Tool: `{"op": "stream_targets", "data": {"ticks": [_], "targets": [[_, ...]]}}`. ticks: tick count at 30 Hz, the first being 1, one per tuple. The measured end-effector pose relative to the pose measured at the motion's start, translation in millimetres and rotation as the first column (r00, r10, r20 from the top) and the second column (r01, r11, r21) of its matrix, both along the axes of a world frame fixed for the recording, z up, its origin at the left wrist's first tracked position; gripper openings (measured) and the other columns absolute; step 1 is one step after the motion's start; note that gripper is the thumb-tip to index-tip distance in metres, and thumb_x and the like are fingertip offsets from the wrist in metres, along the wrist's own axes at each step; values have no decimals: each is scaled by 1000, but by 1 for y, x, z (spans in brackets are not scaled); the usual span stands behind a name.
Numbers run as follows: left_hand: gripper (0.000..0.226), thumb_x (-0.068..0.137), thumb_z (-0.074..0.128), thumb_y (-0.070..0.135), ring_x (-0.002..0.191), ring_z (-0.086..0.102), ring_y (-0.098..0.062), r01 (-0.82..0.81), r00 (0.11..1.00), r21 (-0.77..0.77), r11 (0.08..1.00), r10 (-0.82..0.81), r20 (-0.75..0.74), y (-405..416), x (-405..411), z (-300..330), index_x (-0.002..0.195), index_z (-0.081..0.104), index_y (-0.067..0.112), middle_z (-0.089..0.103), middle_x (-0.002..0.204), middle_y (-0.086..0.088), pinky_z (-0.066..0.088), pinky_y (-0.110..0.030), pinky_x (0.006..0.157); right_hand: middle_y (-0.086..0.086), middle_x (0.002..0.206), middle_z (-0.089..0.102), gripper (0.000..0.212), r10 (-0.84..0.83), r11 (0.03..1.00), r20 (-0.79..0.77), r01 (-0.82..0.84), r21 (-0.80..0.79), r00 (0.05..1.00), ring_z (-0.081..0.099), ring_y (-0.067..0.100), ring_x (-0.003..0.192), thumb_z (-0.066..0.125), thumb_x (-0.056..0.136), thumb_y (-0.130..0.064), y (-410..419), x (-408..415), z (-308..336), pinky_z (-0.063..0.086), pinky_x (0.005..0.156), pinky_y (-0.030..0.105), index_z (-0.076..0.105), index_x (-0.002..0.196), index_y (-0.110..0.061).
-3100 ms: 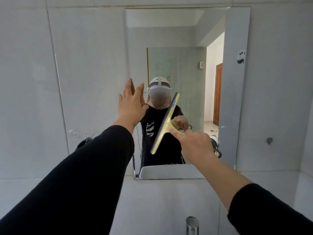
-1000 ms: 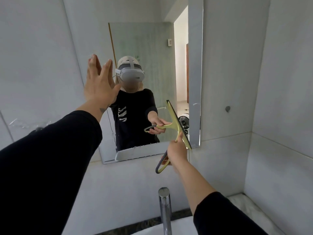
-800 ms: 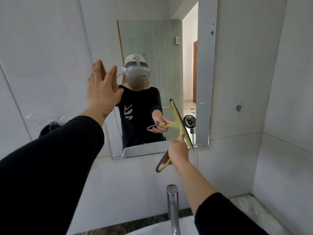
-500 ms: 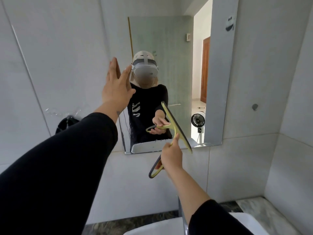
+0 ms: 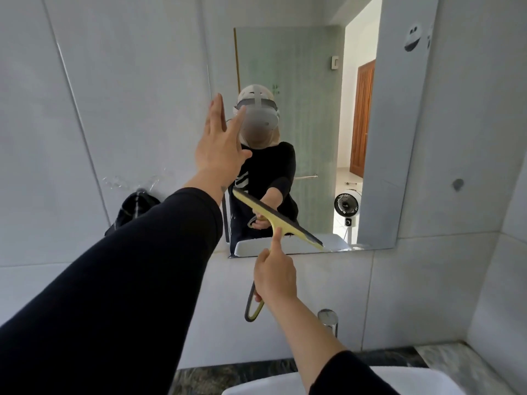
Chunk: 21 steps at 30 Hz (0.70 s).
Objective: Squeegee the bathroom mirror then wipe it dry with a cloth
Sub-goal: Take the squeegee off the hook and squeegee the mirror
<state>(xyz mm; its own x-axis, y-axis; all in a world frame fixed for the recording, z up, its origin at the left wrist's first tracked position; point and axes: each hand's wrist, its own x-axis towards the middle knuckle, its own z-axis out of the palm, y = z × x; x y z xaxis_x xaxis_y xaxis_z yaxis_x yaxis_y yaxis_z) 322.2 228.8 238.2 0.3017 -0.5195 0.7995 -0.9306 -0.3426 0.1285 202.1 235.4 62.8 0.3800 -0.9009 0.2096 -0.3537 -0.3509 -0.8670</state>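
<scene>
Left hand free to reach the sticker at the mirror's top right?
Probably yes. The left hand is open and holds nothing, and bare mirror lies between it and the sticker; the squeegee sits lower.

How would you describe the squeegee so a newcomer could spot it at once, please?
Start at the wall mirror above the basin. Against its lower edge, the right hand holds the squeegee: the only yellow thing there, with a long slanted blade and a loop handle.

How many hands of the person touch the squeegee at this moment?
1. The right hand grips the squeegee by its handle; the left hand is raised flat toward the mirror, away from it.
</scene>
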Motion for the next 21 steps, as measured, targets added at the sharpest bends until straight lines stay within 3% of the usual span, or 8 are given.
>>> {"op": "stream_targets", "data": {"ticks": [3,7,10,14,18,21], "targets": [[81,86,65,35,146,-3,-21,-26,1000,14,1000,26,9,0,-1,1,148,13,37,-14,158,-2,40,-36,100,11,89,61,60,-3,996,-91,-6,-91,996,64,27,80,28,101,-27,5,5,-4,58,70,42,-5,151,-35],[81,86,65,35,146,-2,-23,-31,999,11,999,31,24,-1,0,-1,148,13,37,-14,158,-3,40,-37,100,-2,69,46,60,-5,960,-280,-74,-271,960,51,18,72,29,101,-21,1,-6,-6,40,62,32,-2,152,-28],[81,86,65,34,146,-6,-22,-30,999,4,1000,30,20,-3,0,-1,148,12,37,-15,158,-3,39,-38,101,-2,63,36,68,-31,910,-473,-171,-378,881,44,17,63,34,98,-11,1,-13,-6,36,56,32,-3,153,-26],[81,87,64,34,146,-8,-20,-29,1000,17,999,29,4,-3,-1,-1,148,11,37,-15,158,-2,38,-37,102,6,81,44,81,-107,824,-670,-311,-473,735,43,23,69,41,92,0,-14,-26,4,35,57,34,-4,153,-25],[82,87,64,34,146,-8,-20,-27,1000,16,999,28,-5,-3,0,-1,149,11,36,-16,158,-2,40,-37,100,6,79,40,81,-272,696,-742,-408,-591,613,42,20,61,46,92,-4,-30,-34,15,24,45,27,1,152,-33],[82,87,64,33,146,-8,-21,-23,1000,26,999,24,-12,-4,0,-2,149,10,36,-17,158,-2,39,-37,101,5,86,43,81,-336,632,-761,-467,-619,554,46,19,66,47,93,-7,-41,-39,21,29,48,26,-1,151,-36]]}}
